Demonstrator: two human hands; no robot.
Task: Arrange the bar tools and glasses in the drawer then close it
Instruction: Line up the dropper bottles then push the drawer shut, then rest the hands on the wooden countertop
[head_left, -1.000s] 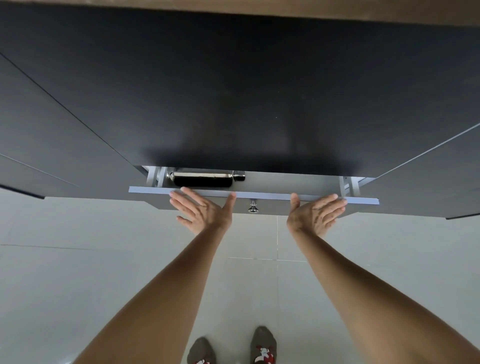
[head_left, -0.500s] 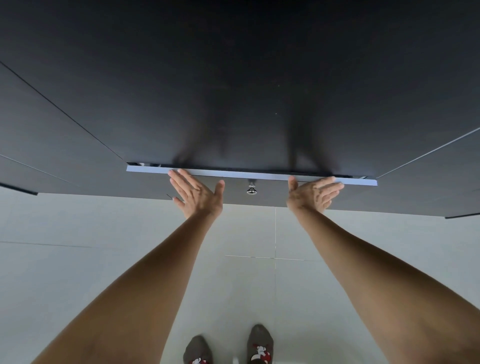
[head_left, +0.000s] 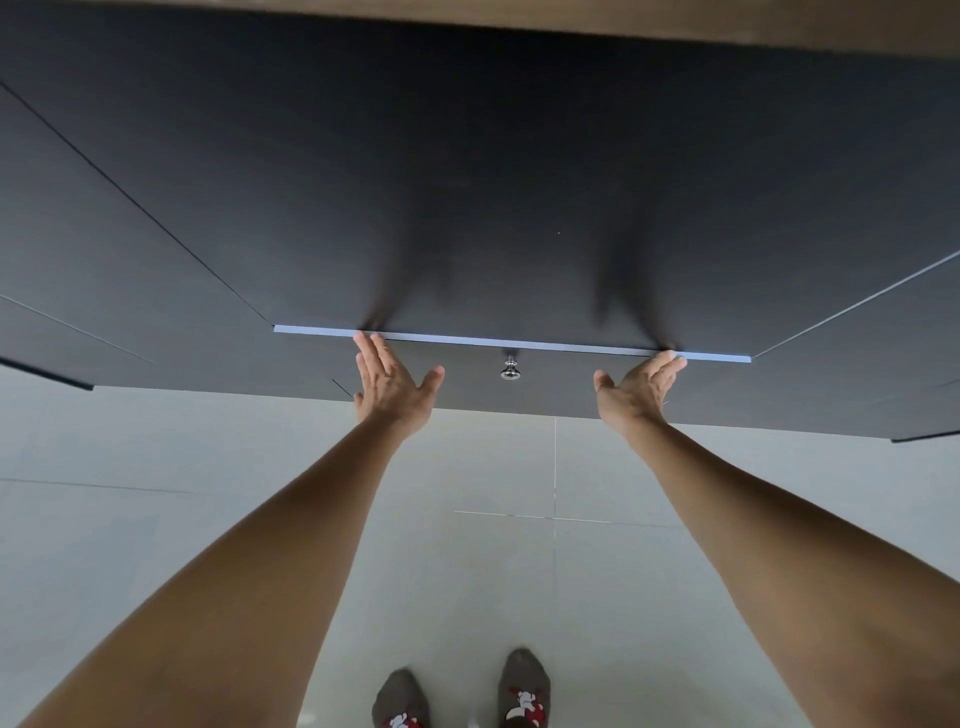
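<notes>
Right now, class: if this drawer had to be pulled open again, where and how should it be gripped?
Pinch the small metal knob at the middle of the drawer front, coming straight from the front. It alone protrudes; the panel is flat, and both open hands only press against it.

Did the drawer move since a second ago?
Yes. The drawer front slid inward, toward the black countertop. Before, a gap showed things inside; now its pale top edge meets the countertop, with both open hands, left hand and right hand, against it.
</notes>
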